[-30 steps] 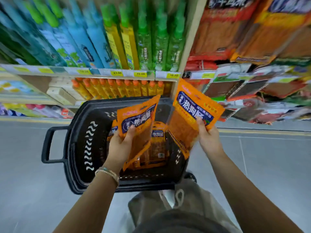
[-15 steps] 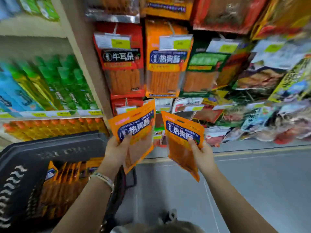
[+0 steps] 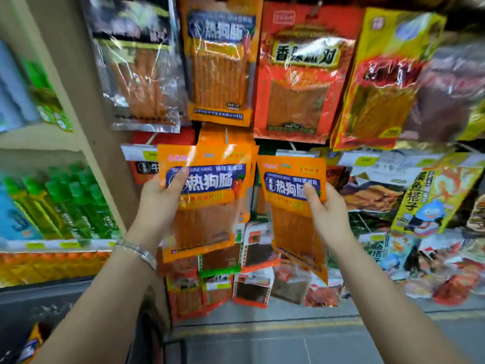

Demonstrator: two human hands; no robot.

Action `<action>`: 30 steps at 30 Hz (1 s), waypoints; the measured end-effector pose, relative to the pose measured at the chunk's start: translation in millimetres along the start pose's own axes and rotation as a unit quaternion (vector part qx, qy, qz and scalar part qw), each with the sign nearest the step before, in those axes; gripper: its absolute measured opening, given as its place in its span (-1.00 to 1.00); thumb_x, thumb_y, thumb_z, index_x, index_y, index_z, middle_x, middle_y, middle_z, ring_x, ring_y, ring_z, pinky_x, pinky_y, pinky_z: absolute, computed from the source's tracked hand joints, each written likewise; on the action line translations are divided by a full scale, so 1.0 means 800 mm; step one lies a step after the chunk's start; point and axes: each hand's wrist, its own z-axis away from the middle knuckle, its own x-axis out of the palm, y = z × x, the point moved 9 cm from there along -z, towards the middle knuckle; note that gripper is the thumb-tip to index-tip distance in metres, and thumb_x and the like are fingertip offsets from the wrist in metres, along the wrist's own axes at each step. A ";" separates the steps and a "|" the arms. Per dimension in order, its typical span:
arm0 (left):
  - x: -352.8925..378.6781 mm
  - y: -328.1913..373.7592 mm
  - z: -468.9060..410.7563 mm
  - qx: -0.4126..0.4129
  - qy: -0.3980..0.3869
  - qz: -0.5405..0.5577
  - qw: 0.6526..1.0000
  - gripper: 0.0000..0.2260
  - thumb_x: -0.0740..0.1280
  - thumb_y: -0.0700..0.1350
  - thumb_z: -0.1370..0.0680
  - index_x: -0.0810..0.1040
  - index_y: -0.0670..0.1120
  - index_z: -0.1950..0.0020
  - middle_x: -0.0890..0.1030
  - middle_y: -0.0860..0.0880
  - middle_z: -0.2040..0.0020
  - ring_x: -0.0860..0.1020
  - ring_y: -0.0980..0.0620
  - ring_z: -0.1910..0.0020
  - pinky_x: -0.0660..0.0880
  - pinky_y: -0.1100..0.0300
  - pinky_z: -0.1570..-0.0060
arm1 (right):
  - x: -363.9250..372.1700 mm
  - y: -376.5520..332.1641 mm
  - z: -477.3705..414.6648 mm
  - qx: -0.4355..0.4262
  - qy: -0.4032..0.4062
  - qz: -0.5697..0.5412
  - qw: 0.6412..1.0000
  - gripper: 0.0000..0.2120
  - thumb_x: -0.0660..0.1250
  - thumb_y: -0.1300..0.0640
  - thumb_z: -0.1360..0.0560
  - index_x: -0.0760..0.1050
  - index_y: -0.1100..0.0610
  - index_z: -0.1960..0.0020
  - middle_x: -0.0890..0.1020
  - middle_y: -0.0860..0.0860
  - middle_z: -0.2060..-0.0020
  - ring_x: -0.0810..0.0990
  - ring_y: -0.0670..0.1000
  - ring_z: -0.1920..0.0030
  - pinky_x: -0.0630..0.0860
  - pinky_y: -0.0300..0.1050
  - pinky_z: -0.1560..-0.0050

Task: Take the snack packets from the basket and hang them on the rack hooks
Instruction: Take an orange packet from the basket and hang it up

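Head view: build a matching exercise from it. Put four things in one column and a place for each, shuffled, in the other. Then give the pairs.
Things
1. orange packet on the left
2. orange packet on the right
3. red packet
4. green bottles

Places
A. standing on a shelf
B. gripped in the right hand
C. hanging in the top row
D. gripped in the left hand

Pairs: 1-D, 2-B, 3-C, 4-A

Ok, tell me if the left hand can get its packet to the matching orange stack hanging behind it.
Probably yes. The left hand holds its packet right in front of the hanging orange stack, nothing between them; the right hand is off to the side.
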 end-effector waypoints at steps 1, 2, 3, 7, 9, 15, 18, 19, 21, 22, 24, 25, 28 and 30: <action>-0.001 0.017 -0.013 0.015 -0.009 0.014 1.000 -0.76 0.34 0.18 -0.49 0.65 0.05 0.13 0.70 0.07 0.20 0.66 0.11 0.18 0.55 0.09 0.08 | -0.004 -0.018 -0.015 -0.022 0.006 -0.013 1.000 -0.88 0.20 0.03 -0.59 0.49 0.02 -0.04 0.60 -0.10 0.13 0.54 -0.06 0.10 0.43 -0.30 0.12; -0.001 0.034 -0.025 0.025 -0.021 0.038 0.999 -0.79 0.36 0.19 -0.45 0.66 0.09 0.10 0.71 0.05 0.16 0.67 0.04 0.12 0.56 0.02 0.03 | -0.008 -0.035 -0.031 -0.038 0.011 -0.027 0.999 -0.90 0.21 0.05 -0.59 0.48 -0.03 -0.07 0.59 -0.16 0.10 0.53 -0.14 0.08 0.40 -0.39 0.11; -0.002 0.049 -0.037 0.032 -0.031 0.070 0.997 -0.80 0.39 0.19 -0.41 0.67 0.12 0.09 0.71 0.03 0.13 0.68 0.00 0.10 0.57 -0.02 0.00 | -0.010 -0.050 -0.047 -0.046 0.011 -0.041 0.998 -0.90 0.22 0.06 -0.59 0.48 -0.06 -0.07 0.59 -0.17 0.07 0.53 -0.17 0.07 0.40 -0.41 0.10; -0.010 0.109 -0.070 0.071 -0.031 0.139 0.987 -0.78 0.47 0.18 -0.28 0.68 0.12 0.16 0.72 0.02 0.15 0.69 0.03 0.15 0.58 0.16 0.22 | -0.024 -0.107 -0.109 -0.066 0.039 -0.083 0.994 -0.93 0.24 0.05 -0.58 0.47 -0.10 0.04 0.57 -0.24 0.15 0.55 -0.28 0.16 0.43 -0.47 0.24; -0.016 0.134 -0.084 0.090 -0.032 0.161 0.982 -0.80 0.47 0.17 -0.27 0.68 0.13 0.18 0.72 0.01 0.15 0.69 0.04 0.17 0.57 0.24 0.31 | -0.026 -0.137 -0.135 -0.079 0.057 -0.109 0.989 -0.92 0.24 0.01 -0.57 0.47 -0.11 0.09 0.59 -0.27 0.19 0.54 -0.36 0.18 0.42 -0.48 0.23; -0.034 0.170 -0.111 0.130 -0.033 0.211 0.968 -0.81 0.49 0.14 -0.33 0.65 0.11 0.13 0.71 -0.01 0.12 0.69 0.01 0.16 0.57 0.21 0.34 | -0.002 -0.201 -0.201 -0.071 0.072 -0.229 0.968 -0.82 0.27 -0.10 -0.46 0.56 -0.03 0.17 0.68 -0.19 0.24 0.65 -0.16 0.15 0.55 -0.13 0.09; -0.039 0.176 -0.119 0.142 -0.039 0.192 0.970 -0.79 0.48 0.19 -0.33 0.62 0.15 0.13 0.71 -0.01 0.10 0.69 0.01 0.16 0.56 0.20 0.37 | 0.019 -0.226 -0.221 -0.067 0.068 -0.243 0.965 -0.82 0.26 -0.11 -0.47 0.54 -0.05 0.21 0.67 -0.18 0.26 0.64 -0.15 0.16 0.53 -0.07 0.03; -0.042 0.177 -0.122 0.141 -0.038 0.192 0.971 -0.83 0.48 0.18 -0.34 0.62 0.16 0.15 0.71 0.00 0.11 0.69 0.01 0.16 0.57 0.20 0.35 | 0.025 -0.233 -0.226 -0.068 0.067 -0.240 0.966 -0.82 0.26 -0.11 -0.48 0.53 -0.05 0.21 0.65 -0.18 0.26 0.62 -0.14 0.16 0.51 -0.06 0.01; -0.048 0.180 -0.129 0.139 -0.038 0.207 0.968 -0.89 0.47 0.12 -0.38 0.62 0.16 0.16 0.71 -0.01 0.11 0.69 0.00 0.15 0.58 0.19 0.32 | 0.040 -0.250 -0.237 -0.073 0.055 -0.252 0.963 -0.83 0.25 -0.08 -0.51 0.55 -0.03 0.14 0.64 -0.14 0.18 0.61 -0.09 0.09 0.49 -0.03 -0.05; -0.051 0.182 -0.131 0.142 -0.037 0.214 0.966 -0.91 0.46 0.10 -0.40 0.63 0.15 0.16 0.71 -0.01 0.10 0.69 0.00 0.14 0.58 0.20 0.32 | 0.047 -0.257 -0.242 -0.066 0.046 -0.257 0.963 -0.81 0.24 -0.07 -0.52 0.56 0.00 0.03 0.65 -0.10 0.08 0.60 -0.07 0.01 0.47 -0.01 -0.11; -0.056 0.185 -0.137 0.146 -0.034 0.215 0.965 -0.92 0.45 0.09 -0.42 0.63 0.14 0.14 0.71 -0.01 0.10 0.69 0.01 0.13 0.58 0.21 0.31 | 0.060 -0.269 -0.252 -0.049 0.025 -0.253 0.966 -0.74 0.20 -0.08 -0.55 0.53 0.02 -0.11 0.62 -0.03 -0.09 0.57 -0.02 -0.12 0.47 0.00 -0.19; -0.058 0.185 -0.141 0.146 -0.033 0.213 0.966 -0.91 0.45 0.09 -0.42 0.62 0.13 0.14 0.71 -0.01 0.09 0.69 0.01 0.13 0.58 0.20 0.30 | 0.065 -0.273 -0.257 -0.045 0.013 -0.256 0.965 -0.79 0.19 -0.07 -0.57 0.52 0.00 -0.05 0.63 -0.04 -0.06 0.58 -0.04 -0.11 0.49 -0.01 -0.17; -0.060 0.183 -0.152 0.137 -0.033 0.212 0.967 -0.90 0.45 0.08 -0.43 0.61 0.11 0.13 0.71 -0.01 0.10 0.69 0.00 0.13 0.58 0.17 0.29 | 0.074 -0.274 -0.268 -0.034 0.000 -0.267 0.963 -0.83 0.17 -0.01 -0.59 0.48 -0.05 0.13 0.61 -0.22 0.17 0.59 -0.30 0.16 0.50 -0.32 0.19; -0.060 0.178 -0.160 0.131 -0.031 0.217 0.967 -0.87 0.45 0.07 -0.43 0.59 0.08 0.09 0.71 -0.02 0.10 0.69 0.00 0.13 0.58 0.15 0.27 | 0.077 -0.269 -0.271 -0.025 0.002 -0.272 0.962 -0.84 0.18 0.01 -0.59 0.47 -0.03 0.12 0.57 -0.28 0.27 0.53 -0.40 0.36 0.42 -0.41 0.41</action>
